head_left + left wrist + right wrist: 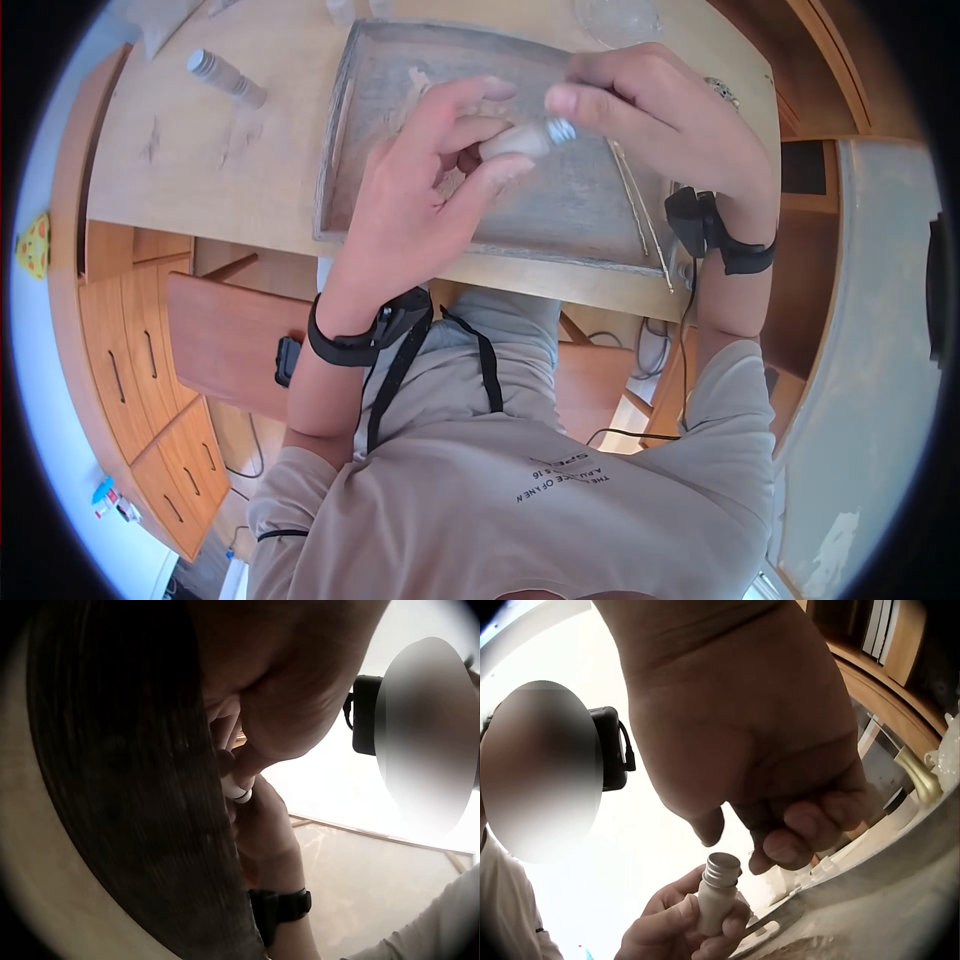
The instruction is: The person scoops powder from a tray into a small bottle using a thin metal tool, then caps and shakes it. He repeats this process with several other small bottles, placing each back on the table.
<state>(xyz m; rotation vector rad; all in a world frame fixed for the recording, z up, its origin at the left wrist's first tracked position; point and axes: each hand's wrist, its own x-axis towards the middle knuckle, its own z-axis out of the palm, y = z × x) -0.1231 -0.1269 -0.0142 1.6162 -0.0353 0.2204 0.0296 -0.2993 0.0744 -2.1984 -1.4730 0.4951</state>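
Note:
My left hand (pixel 420 190) holds a small white bottle (pixel 716 909) between thumb and fingers, above the tray. A ribbed silver screw cap (pixel 723 870) sits on the bottle's top, tilted toward my right hand in the head view. Close beside the cap is my right hand (pixel 650 110), its fingers bent and its thumb apart from them. In the right wrist view nothing shows between that thumb and the fingers, and the cap stands uncovered just below. The left wrist view shows the bottle (pixel 238 790) partly hidden by fingers.
Beneath both hands lies a grey wooden tray (pixel 500 240) with a raised rim. Thin gold-coloured sticks (pixel 640 215) lean across its right side. Another small capped bottle (pixel 228 78) lies on the table (pixel 200 180) at left. A clear glass dish (pixel 620 18) stands at the back.

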